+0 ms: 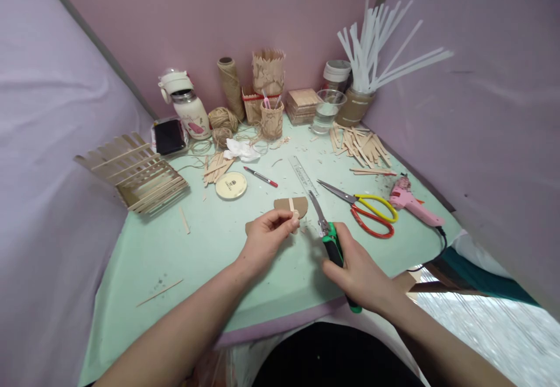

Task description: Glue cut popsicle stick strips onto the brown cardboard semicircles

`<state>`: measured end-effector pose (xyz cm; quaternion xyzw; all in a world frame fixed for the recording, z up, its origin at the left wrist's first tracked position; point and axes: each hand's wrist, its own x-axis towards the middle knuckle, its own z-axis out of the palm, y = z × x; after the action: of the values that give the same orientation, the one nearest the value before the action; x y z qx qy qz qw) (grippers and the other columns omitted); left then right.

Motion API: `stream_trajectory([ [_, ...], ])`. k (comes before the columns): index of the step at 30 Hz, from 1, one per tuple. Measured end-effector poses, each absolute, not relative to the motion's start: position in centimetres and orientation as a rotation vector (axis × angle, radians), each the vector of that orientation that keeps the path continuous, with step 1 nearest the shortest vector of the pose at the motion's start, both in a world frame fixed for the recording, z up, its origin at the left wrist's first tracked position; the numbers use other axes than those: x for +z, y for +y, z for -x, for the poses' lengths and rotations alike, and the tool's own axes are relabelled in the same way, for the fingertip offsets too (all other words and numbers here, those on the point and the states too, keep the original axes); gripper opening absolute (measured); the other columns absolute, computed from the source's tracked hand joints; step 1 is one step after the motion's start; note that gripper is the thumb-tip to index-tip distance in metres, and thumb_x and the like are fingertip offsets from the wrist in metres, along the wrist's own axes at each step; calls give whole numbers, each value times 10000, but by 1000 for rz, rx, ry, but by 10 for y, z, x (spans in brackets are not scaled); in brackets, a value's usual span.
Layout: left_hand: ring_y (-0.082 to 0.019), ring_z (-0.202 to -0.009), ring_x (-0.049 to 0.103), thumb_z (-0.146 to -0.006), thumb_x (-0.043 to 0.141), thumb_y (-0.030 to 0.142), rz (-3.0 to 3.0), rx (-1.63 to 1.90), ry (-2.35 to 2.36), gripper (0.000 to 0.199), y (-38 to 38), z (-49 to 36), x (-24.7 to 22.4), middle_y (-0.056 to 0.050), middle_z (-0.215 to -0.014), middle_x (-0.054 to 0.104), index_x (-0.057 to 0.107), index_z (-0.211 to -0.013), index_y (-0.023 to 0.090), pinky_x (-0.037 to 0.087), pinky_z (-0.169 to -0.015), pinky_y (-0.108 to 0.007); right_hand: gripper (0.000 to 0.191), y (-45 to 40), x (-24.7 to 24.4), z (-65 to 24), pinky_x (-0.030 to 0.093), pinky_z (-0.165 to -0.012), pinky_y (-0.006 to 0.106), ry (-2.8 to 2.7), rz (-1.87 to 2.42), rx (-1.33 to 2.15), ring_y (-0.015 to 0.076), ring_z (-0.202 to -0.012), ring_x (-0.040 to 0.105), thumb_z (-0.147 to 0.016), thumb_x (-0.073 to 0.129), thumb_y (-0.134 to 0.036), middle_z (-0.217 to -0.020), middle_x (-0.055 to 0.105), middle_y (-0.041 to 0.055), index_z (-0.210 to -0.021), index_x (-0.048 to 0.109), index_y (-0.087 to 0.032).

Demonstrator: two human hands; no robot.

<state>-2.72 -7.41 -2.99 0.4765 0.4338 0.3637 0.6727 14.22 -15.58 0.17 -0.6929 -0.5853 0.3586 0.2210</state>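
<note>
My left hand pinches a small piece of wooden stick between thumb and fingertips. Under and just beyond it lies a brown cardboard piece with a short pale stick strip across it. My right hand is wrapped round the green and black handles of a pair of pruning shears. The blades of the shears point away from me, to the right of the cardboard, and do not touch the stick piece. A clear ruler lies beyond the blades.
Red and yellow scissors and a pink glue gun lie at the right. Loose sticks, a water cup and twine stand farther back. At the left are a stick basket, a round tin and a red pen.
</note>
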Motion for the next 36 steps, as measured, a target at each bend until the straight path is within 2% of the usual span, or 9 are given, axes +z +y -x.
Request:
stream_trajectory([
  [5,-108,-678,526,-746,759,383,-1083,825,996,219,-75,28,-29,15,-711,639,685,-797,184,398,-676,-246,273,-152,-4,-150,446,-636,314,-1655,1976,886,195,-707,555,-764,481,-266,-820,553,0,-1030,431,-228],
  [8,-104,-668,503,-747,753,395,-1098,824,1014,234,-74,28,-27,20,-707,614,670,-798,182,391,-667,-245,289,-146,-16,-158,459,-723,372,-1747,2143,513,265,-862,570,-756,530,-304,-950,578,96,-1015,468,-190],
  [11,-103,-652,476,-761,734,424,-1121,802,1036,259,-74,28,-23,21,-695,586,665,-809,179,389,-662,-250,420,-138,-32,-167,444,-804,462,-1839,2308,73,358,-985,546,-764,566,-341,-1060,578,201,-1108,501,-108],
  [16,-106,-650,461,-780,712,470,-1125,760,1031,299,-75,29,-19,21,-689,558,677,-843,179,393,-657,-252,599,-134,-47,-175,405,-928,570,-1875,2171,-126,417,-1135,497,-826,609,-436,-1244,546,262,-1283,490,-66],
  [18,-107,-650,465,-787,705,485,-1128,752,1017,311,-75,29,-21,17,-694,561,684,-846,181,392,-654,-253,548,-134,-43,-174,387,-980,584,-1853,1984,-77,405,-1206,468,-874,588,-440,-1296,527,247,-1299,519,-99],
  [20,-108,-649,470,-788,703,495,-1137,746,992,316,-74,29,-23,12,-700,568,696,-838,183,386,-646,-254,422,-132,-34,-169,422,-989,534,-1814,1766,99,335,-1201,507,-931,541,-381,-1270,562,186,-1297,556,-172],
  [25,-107,-619,458,-764,731,494,-1118,670,907,327,-74,29,-26,10,-643,544,740,-824,173,367,-616,-262,283,-126,-14,-144,535,-862,357,-1764,1366,499,203,-1012,639,-944,542,-230,-1086,657,77,-1197,665,-251],
  [29,-93,-604,453,-680,811,460,-926,646,802,329,-75,29,-23,6,-646,552,753,-808,162,361,-596,-252,237,-124,-19,-128,542,-736,312,-1668,1304,300,175,-852,657,-924,569,-143,-915,685,61,-1070,730,-236],
  [36,-78,-596,441,-643,850,417,-720,636,752,334,-76,28,-26,-5,-645,550,758,-794,134,350,-579,-231,267,-126,-33,-118,530,-675,346,-1615,1275,25,187,-774,649,-904,566,-107,-853,716,63,-1056,733,-250],
])
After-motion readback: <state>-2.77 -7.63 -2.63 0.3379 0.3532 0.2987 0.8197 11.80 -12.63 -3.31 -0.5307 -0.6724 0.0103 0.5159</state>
